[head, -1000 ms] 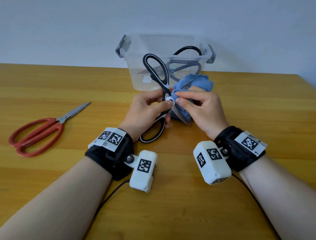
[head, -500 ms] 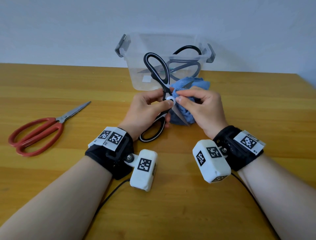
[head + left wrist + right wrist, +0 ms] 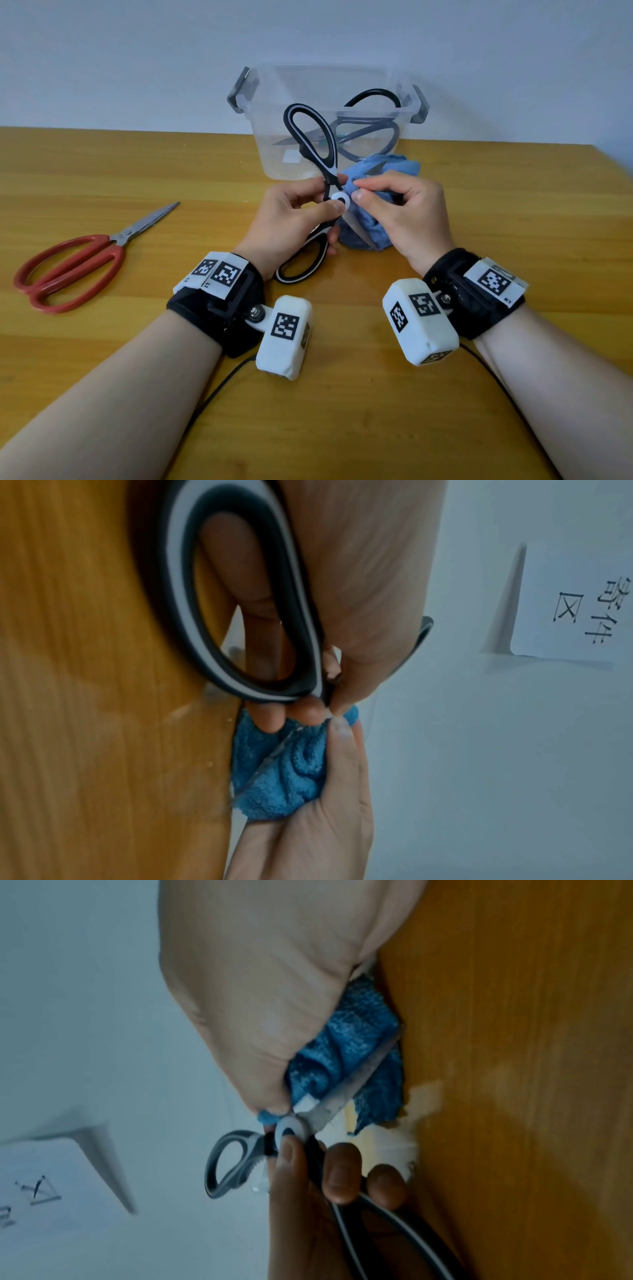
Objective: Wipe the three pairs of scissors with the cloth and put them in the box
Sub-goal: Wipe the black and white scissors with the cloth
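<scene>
Black-and-white scissors (image 3: 310,137) splayed open, left fingers (image 3: 301,192) gripping pivot, right fingers (image 3: 373,186) pinching blue cloth (image 3: 373,226)

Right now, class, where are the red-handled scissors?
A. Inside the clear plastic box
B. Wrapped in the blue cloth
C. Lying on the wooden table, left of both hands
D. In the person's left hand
C: the red-handled scissors lie flat on the wooden table, untouched, while the left hand holds the black-and-white scissors.

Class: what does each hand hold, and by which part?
Left hand grips the black-and-white scissors at the pivot and lower handle; right hand pinches the blue cloth bunched round a blade.
</scene>
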`<action>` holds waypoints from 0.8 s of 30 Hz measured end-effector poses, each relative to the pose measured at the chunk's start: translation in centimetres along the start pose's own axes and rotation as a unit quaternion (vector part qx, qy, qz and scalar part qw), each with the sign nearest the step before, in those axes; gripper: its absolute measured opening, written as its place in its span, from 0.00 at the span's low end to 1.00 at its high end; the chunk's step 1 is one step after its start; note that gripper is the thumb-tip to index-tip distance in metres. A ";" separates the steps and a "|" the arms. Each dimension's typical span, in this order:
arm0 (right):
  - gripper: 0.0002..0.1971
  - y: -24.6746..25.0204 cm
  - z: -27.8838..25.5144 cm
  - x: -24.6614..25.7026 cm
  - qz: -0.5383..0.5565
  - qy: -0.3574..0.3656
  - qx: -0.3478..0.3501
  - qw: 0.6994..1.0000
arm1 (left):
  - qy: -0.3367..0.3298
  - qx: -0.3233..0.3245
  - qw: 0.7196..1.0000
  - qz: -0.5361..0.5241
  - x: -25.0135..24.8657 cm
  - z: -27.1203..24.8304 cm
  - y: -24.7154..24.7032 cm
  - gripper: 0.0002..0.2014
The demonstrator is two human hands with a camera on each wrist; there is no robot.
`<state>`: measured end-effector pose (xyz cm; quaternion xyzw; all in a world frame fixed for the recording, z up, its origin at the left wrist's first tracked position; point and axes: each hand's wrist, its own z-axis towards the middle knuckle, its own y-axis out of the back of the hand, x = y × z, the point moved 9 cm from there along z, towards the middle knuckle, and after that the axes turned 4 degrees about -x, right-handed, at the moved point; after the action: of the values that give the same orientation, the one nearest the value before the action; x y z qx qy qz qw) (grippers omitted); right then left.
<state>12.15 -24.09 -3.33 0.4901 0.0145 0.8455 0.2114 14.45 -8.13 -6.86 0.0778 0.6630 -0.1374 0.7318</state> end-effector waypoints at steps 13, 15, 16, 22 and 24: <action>0.08 0.4 0.0 -0.1 -0.004 -0.001 -0.014 1.000 | 0.007 -0.009 1.000 -0.005 -0.1 -0.2 0.1 0.13; 0.11 1.9 0.2 -0.9 0.011 -0.032 -0.089 0.995 | 0.012 -0.016 1.000 -0.009 -0.1 -0.2 0.0 0.13; 0.11 2.5 0.2 -1.2 0.021 -0.042 -0.122 0.991 | 0.014 -0.019 1.000 -0.010 0.0 -0.2 0.0 0.13; 0.09 -0.4 -0.1 0.0 0.021 0.006 0.024 0.999 | 0.006 -0.008 1.000 -0.008 0.0 0.0 -0.1 0.17; 0.09 -0.4 0.0 -0.1 0.009 -0.001 0.020 1.000 | 0.001 0.000 1.000 -0.006 -0.2 -0.2 -0.1 0.17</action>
<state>12.33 -23.77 -3.52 0.4950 0.0266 0.8465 0.1944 14.25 -8.18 -6.67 0.0739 0.6645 -0.1415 0.7300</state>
